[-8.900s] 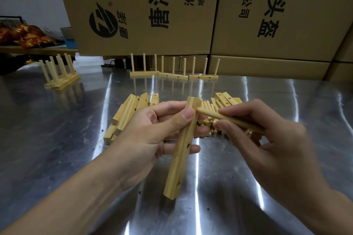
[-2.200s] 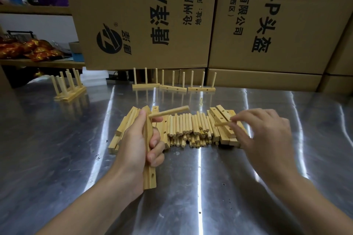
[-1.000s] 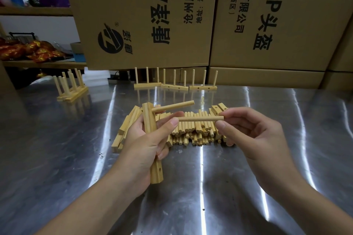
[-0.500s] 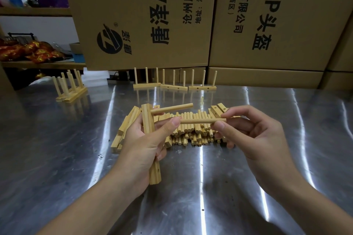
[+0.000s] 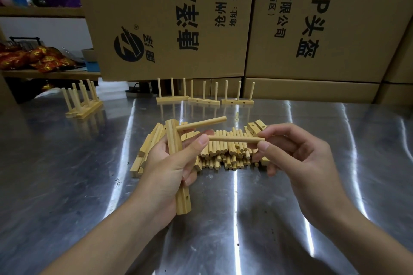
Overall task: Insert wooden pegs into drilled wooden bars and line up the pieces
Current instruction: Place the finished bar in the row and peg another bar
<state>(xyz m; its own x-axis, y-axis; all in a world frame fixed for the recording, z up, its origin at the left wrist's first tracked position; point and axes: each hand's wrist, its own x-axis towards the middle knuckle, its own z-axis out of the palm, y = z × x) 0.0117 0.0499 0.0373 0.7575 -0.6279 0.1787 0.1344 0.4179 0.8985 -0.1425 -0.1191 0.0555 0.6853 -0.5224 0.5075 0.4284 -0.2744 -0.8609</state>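
view: head-worn | faces: forward and down onto table (image 5: 67, 185) | range: close above hands (image 5: 169, 169) (image 5: 297, 163) | views: one

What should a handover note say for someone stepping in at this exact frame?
Left hand: grips a drilled bar, first peg seated near its top.
Right hand: pinches a second peg, tip by the left thumb, not yet in a hole.
Supply: loose pegs and spare bars piled on the metal table.
Done: finished row at the back, finished group far left.
Left: seat this peg, fill the lower hole, line the bar up.
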